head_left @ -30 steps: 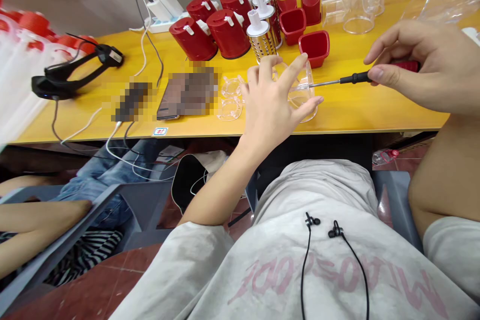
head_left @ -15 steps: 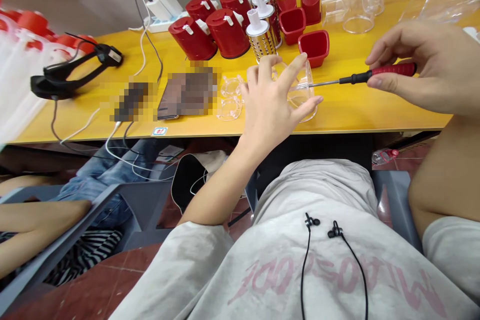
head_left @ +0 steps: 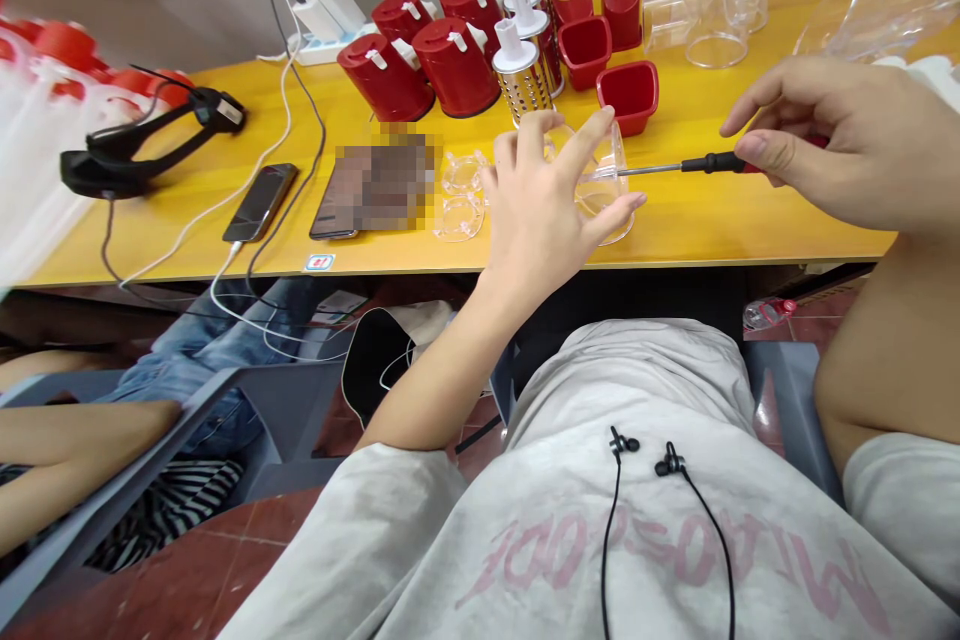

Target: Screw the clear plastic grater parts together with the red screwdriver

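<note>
A clear plastic part lies on its side near the front edge of the yellow table. My left hand grips it from the left, thumb and fingers spread around it and partly hiding it. From the right, my right hand holds a screwdriver level, fingers curled over its red and black handle. The metal shaft reaches into the open end of the clear part; its tip is hard to make out. Small clear plastic rings lie just left of my left hand.
Behind my hands stand red housings, perforated metal drums and red square cups. Clear plastic pieces fill the back right. To the left are phones, cables and a black headset. Another person's arm rests at the left.
My right fingers have shifted along the screwdriver handle, now covering more of it. The left hand and the clear part stay in place.
</note>
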